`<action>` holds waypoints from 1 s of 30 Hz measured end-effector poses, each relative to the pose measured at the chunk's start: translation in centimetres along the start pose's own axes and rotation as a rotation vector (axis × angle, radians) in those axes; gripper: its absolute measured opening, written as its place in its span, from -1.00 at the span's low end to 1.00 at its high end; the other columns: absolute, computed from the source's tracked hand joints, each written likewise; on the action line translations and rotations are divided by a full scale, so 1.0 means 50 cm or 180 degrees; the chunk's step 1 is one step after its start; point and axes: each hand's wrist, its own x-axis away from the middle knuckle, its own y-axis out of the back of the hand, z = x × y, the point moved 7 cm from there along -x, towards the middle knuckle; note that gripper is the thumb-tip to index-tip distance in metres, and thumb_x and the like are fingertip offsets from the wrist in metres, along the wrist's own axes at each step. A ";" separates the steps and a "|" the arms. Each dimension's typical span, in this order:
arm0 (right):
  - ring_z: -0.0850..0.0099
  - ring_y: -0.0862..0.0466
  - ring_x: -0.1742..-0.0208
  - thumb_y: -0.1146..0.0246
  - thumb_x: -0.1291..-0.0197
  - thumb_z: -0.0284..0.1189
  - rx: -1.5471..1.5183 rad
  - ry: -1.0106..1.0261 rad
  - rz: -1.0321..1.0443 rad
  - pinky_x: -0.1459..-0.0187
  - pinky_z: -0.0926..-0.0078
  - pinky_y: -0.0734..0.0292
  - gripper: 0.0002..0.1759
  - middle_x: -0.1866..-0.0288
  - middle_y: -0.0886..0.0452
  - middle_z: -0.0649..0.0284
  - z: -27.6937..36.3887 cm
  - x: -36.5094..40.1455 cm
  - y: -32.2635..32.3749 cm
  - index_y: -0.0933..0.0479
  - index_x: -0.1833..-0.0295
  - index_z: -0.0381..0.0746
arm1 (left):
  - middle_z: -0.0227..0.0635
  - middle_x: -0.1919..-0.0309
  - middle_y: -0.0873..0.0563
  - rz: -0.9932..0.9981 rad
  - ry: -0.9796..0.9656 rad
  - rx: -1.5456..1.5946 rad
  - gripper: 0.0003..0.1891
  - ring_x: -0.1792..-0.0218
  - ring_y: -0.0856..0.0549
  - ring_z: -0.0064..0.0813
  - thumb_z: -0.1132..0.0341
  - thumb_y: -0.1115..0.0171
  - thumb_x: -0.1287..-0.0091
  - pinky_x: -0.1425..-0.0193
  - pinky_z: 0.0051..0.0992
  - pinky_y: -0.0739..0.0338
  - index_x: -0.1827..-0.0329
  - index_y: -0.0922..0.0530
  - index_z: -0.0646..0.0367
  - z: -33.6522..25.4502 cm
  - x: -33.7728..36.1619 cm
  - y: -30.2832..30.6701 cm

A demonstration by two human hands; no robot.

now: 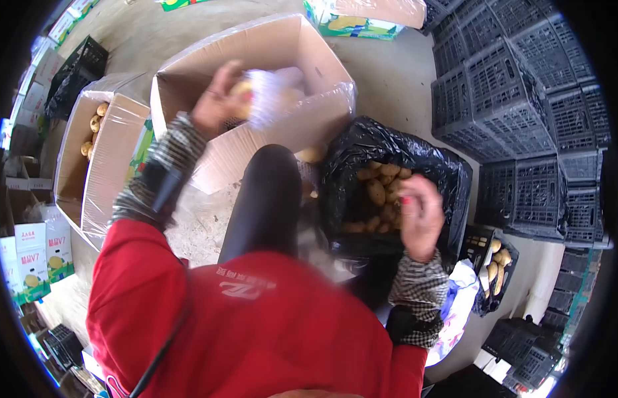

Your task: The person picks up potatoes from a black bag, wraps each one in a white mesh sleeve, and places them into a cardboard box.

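Observation:
My left hand (217, 103) is over a large cardboard box (256, 142), blurred by motion. Its fingers appear closed round a yellowish potato (241, 90), beside white mesh-like wrapping (266, 99); where one ends and the other begins is smeared. My right hand (422, 215) hovers at the right side of a crate lined with a black plastic bag (415, 146). Its fingers are loosely bent and apart, with a red spot at one fingertip and nothing visibly held. Below it lie several bare potatoes (375, 192) in the bag.
Another cardboard box (100, 166) with potatoes stands at left. Black plastic crates (508, 99) are stacked along the right. A smaller black crate (478, 245) with potatoes sits at lower right, near a white and blue bag (458, 305). Printed cartons (30, 259) line the far left.

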 end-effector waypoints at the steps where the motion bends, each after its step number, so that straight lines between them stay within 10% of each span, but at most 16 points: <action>1: 0.44 -0.57 0.28 -0.13 -0.09 -0.62 -0.0043 -0.0152 -0.0359 0.19 0.56 -0.49 -0.76 0.15 -0.53 0.19 -0.034 0.018 0.046 -0.44 0.08 -0.32 | -0.15 -0.14 -0.36 -0.0203 0.0373 -0.0296 -0.36 -0.12 -0.40 -0.39 0.46 -0.08 -0.18 -0.15 -0.44 -0.36 -0.34 -0.05 0.11 0.034 -0.011 0.078; 3: 0.50 -0.55 0.30 -0.07 -0.17 -0.57 -0.0310 -0.0712 -0.0967 0.25 0.62 -0.47 -0.75 0.15 -0.52 0.24 -0.117 0.069 0.138 -0.40 0.01 -0.30 | -0.13 -0.03 -0.47 -0.0031 0.0115 -0.2369 -0.41 -0.03 -0.48 -0.47 0.52 -0.17 -0.11 -0.13 -0.52 -0.38 -0.25 -0.22 0.17 0.126 -0.056 0.259; 5: 0.54 -0.52 0.33 -0.03 -0.23 -0.47 -0.0022 -0.1022 -0.1320 0.34 0.69 -0.41 -0.72 0.16 -0.51 0.25 -0.183 0.139 0.236 -0.36 -0.05 -0.28 | -0.14 0.09 -0.57 -0.0944 0.0563 -0.2266 -0.52 0.08 -0.55 -0.46 0.44 -0.16 -0.13 -0.07 -0.54 -0.41 -0.16 -0.34 0.22 0.239 -0.097 0.475; 11: 0.54 -0.51 0.32 -0.04 -0.18 -0.42 0.0320 -0.2645 -0.2226 0.37 0.69 -0.38 -0.66 0.20 -0.49 0.29 -0.435 0.505 0.448 -0.35 -0.09 -0.23 | -0.30 0.20 -0.60 0.0089 0.0622 -0.2354 -0.68 0.17 -0.54 -0.59 0.34 -0.07 -0.23 0.07 -0.57 -0.41 -0.06 -0.44 0.10 0.043 -0.169 -0.015; 14: 0.39 -0.54 0.17 -0.11 -0.10 -0.42 0.1393 -0.2909 -0.1251 0.16 0.49 -0.44 -0.64 0.13 -0.52 0.17 -0.566 0.734 0.467 -0.38 -0.05 -0.25 | -0.40 0.23 -0.58 0.1578 0.0047 -0.2582 -0.71 0.22 -0.52 -0.61 0.34 -0.04 -0.27 0.08 -0.58 -0.40 -0.06 -0.44 0.09 0.075 -0.180 -0.315; 15: 0.32 -0.55 0.11 -0.14 -0.07 -0.41 0.1958 -0.2760 -0.0724 0.08 0.39 -0.44 -0.62 0.10 -0.53 0.12 -0.575 0.771 0.460 -0.39 -0.04 -0.25 | -0.35 0.38 -0.62 0.1968 -0.1115 -0.2354 -0.67 0.42 -0.54 -0.63 0.23 -0.09 -0.22 0.27 -0.56 -0.44 -0.03 -0.45 0.12 0.060 -0.145 -0.424; 18: 0.14 -0.52 0.02 -0.21 0.04 -0.35 0.2487 -0.3734 0.0774 0.00 0.23 -0.40 -0.51 0.02 -0.50 0.03 -0.562 0.834 0.394 -0.38 -0.08 -0.15 | -0.25 0.31 -0.61 0.3685 -0.0735 -0.2549 -0.64 0.30 -0.63 -0.33 0.25 -0.14 -0.16 0.23 -0.40 -0.49 -0.02 -0.41 0.12 0.174 -0.051 -0.662; 23: 0.14 -0.50 -0.03 -0.24 0.08 -0.33 0.2046 -0.4944 0.2486 -0.01 0.24 -0.41 -0.43 -0.02 -0.50 0.07 -0.558 0.915 0.317 -0.33 -0.15 0.00 | -0.11 0.06 -0.51 0.5320 -0.0677 -0.4467 -0.58 -0.01 -0.50 -0.16 0.27 -0.14 -0.11 -0.04 -0.28 -0.41 -0.07 -0.39 0.07 0.461 0.065 -0.832; 30: 0.12 -0.52 0.02 -0.17 -0.02 -0.28 0.1697 -0.4816 0.1994 0.06 0.21 -0.43 -0.52 0.01 -0.51 0.06 -0.569 0.908 0.294 -0.33 -0.11 -0.07 | -0.12 0.07 -0.52 0.5502 -0.0033 -0.5095 -0.58 -0.01 -0.51 -0.18 0.24 -0.14 -0.11 -0.04 -0.29 -0.41 -0.07 -0.40 0.09 0.692 0.126 -0.813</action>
